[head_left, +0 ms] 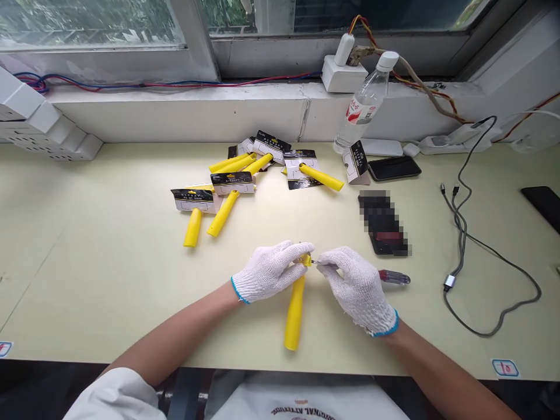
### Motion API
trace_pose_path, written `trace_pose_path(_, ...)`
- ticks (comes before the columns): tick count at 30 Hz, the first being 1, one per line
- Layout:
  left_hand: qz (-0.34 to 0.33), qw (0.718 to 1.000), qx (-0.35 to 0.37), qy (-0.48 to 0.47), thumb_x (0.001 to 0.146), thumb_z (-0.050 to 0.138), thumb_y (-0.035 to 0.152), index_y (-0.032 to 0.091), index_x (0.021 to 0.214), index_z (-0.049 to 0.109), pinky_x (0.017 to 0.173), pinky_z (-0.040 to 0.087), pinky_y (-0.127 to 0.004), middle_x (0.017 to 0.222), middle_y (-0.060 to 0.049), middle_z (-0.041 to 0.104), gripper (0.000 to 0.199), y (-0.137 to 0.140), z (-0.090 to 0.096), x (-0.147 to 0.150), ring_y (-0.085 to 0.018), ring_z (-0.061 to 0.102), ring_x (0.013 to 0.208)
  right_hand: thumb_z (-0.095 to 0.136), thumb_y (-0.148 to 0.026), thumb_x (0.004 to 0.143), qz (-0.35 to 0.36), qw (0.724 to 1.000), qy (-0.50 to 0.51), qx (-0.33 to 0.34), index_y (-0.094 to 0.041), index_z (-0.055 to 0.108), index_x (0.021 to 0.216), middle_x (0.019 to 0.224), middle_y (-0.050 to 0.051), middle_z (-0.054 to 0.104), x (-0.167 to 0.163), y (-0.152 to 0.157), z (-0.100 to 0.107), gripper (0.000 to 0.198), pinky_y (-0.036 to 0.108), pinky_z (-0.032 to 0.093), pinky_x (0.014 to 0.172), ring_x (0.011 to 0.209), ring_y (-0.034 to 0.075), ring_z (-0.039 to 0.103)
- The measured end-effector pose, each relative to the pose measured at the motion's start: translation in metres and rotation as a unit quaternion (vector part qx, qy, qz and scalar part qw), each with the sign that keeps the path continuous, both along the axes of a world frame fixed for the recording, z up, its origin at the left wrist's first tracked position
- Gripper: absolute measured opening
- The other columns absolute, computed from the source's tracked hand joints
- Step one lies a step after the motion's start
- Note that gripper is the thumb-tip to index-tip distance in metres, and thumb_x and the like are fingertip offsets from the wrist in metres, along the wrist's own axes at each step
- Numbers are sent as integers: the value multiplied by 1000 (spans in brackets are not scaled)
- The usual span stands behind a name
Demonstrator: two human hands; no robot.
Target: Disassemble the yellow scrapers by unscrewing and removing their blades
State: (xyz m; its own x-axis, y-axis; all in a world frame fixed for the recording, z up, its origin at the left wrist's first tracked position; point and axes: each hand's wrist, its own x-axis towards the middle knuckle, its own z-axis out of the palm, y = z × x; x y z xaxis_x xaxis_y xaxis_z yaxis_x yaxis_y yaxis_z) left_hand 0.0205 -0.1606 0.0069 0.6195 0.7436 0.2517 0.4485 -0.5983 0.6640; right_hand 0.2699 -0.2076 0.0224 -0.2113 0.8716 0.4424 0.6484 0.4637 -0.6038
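Pale yellow worktable (pixel 87 262) runs wall to wall under a window sill (pixel 175 111); red and blue wires (pixel 131 83) trail along the sill. Left hand (pixel 271 269), white knit glove, fingers clenched around the top end of a yellow handle (pixel 294 315), which lies near the front edge at table centre, its free end pointing toward the person. Right hand (pixel 356 286), also gloved, grasps a red-handled screwdriver (pixel 394 277); the tip meets the top of the yellow handle, just beside the left fingers. The handle end sticks out to the right of the glove.

Further back, a loose pile of yellow handles with black-and-white card labels (pixel 245 175), some overlapping. Clear water bottle (pixel 365 105) leans against the wall near a white power adapter (pixel 343 73) on the sill. Dark phone (pixel 394 168) lies flat right of the pile; one blurred-out item (pixel 385 224) in front of it. Grey charging cable (pixel 481 256) loops over the right side. White stepped block (pixel 39 128) at far left. Small number stickers (pixel 505 367) on the front edge. White sleeve (pixel 114 399) at bottom left.
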Motion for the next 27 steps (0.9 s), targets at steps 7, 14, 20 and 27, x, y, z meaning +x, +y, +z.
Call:
trace_pose_path(7, -17, 996, -13, -91, 116, 58, 29, 26, 160, 63, 97, 66, -38, 124, -11, 76, 44, 4, -6, 0, -24, 76, 109, 69, -10, 107, 3, 1000, -2, 6, -27, 70, 107, 93, 1, 78, 0, 2, 1, 17, 37, 61, 79, 85, 21, 75)
trace_pose_path(14, -24, 987, -31, -156, 117, 56, 26, 25, 155, 68, 103, 64, -41, 123, -11, 78, 39, 6, -4, 4, -24, 74, 114, 71, -9, 106, 8, 1000, -7, 12, -26, 68, 107, 94, 1, 77, 1, 2, -2, 18, 36, 60, 81, 86, 20, 73)
trace_pose_path(20, -17, 979, -67, -194, 115, 60, 24, 24, 149, 73, 98, 64, -38, 117, -9, 79, 36, 6, -6, 6, -23, 75, 106, 71, -7, 106, 10, 1000, -6, 15, -25, 68, 108, 95, 2, 77, 2, 2, -4, 19, 36, 60, 83, 87, 20, 74)
trace_pose_path(27, -9, 977, -90, -192, 114, 60, 20, 23, 144, 75, 93, 63, -35, 113, -7, 79, 33, 7, -2, 6, -21, 75, 100, 69, -8, 106, 10, 1000, -4, 12, -26, 69, 107, 95, 3, 78, 1, 2, -4, 18, 37, 60, 82, 87, 21, 75)
